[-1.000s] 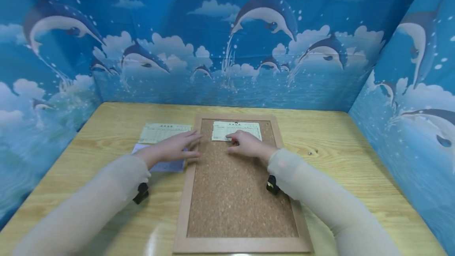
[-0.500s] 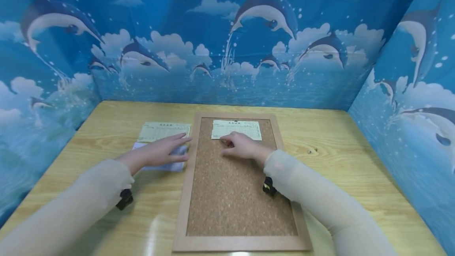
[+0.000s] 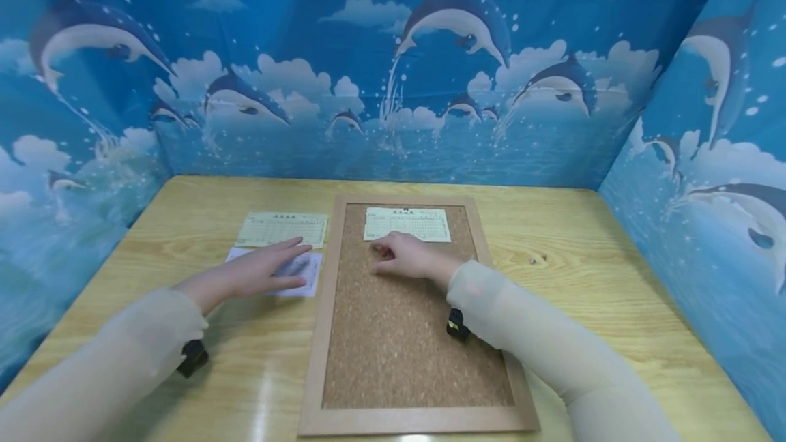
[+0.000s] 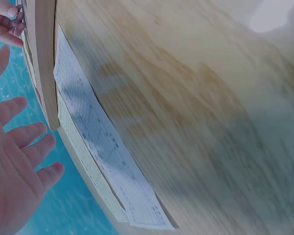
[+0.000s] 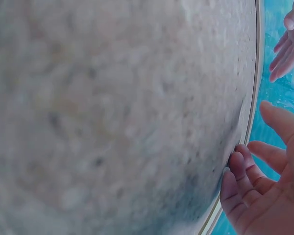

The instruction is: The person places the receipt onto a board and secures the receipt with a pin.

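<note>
My left hand [image 3: 248, 277] hovers with straight, spread fingers over a pale purple printed slip [image 3: 312, 270] on the table. It holds nothing, and the left wrist view shows the slip [image 4: 100, 125] lying apart from the fingers. Just beyond lies a pale green printed slip [image 3: 282, 227]. A similar green slip [image 3: 417, 226] is on the upper part of a wood-framed corkboard [image 3: 417, 346], with a small pin [image 3: 406, 210] at its top edge. Below that slip is my right hand [image 3: 408, 256], fingers loosely bent and nothing visible in them; its fingertips are close to the cork.
To the right of the board, a few small pins [image 3: 533, 261] lie on the wooden table [image 3: 589, 278]. A blue dolphin-printed curtain [image 3: 295, 135] encloses the back and sides. The board's raised frame [image 3: 417, 421] separates the cork from the tabletop.
My left hand has drawn back leftward from the board's frame to above the purple slip. My right hand has slid off the pinned green slip, moving slightly left and nearer.
</note>
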`<state>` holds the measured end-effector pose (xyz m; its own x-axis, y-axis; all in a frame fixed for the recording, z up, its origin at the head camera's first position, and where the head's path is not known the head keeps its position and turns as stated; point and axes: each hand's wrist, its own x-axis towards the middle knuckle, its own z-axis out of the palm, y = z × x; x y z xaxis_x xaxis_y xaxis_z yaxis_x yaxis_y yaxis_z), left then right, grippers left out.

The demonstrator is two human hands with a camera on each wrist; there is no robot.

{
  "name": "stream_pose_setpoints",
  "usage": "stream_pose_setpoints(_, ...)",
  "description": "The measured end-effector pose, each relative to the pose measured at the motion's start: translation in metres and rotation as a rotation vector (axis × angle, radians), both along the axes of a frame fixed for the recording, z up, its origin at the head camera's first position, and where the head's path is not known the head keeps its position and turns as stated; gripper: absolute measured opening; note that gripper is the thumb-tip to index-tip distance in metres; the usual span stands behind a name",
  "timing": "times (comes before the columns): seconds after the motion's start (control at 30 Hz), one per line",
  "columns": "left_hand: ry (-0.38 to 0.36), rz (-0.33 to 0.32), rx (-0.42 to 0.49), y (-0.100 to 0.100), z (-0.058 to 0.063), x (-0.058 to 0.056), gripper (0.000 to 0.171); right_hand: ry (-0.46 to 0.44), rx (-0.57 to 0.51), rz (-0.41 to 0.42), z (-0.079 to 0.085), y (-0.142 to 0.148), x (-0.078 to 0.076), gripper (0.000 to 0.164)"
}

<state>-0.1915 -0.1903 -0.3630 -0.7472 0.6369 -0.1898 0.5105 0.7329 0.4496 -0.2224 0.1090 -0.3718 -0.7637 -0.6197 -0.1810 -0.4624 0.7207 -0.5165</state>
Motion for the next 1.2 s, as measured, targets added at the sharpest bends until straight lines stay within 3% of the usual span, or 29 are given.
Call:
stream_pose_setpoints(0.47, 0.026, 0.069, 0.005, -0.026, 0.0, 0.008, 0.071, -0.013, 0.005, 0.093, 0.004, -0.02, 0.008, 0.05)
stream_pose_setpoints(0.83, 0.019, 0.141, 0.004, -0.045, 0.003, 0.016, 0.07, -0.022, -0.03, 0.077, 0.006, -0.033, 0.014, 0.053)
stream_pose_setpoints(1.2, 0.058, 0.196, 0.033, -0.068, -0.006, 0.019, 0.07, 0.011, -0.028, 0.096, 0.004, -0.042, 0.015, 0.048)
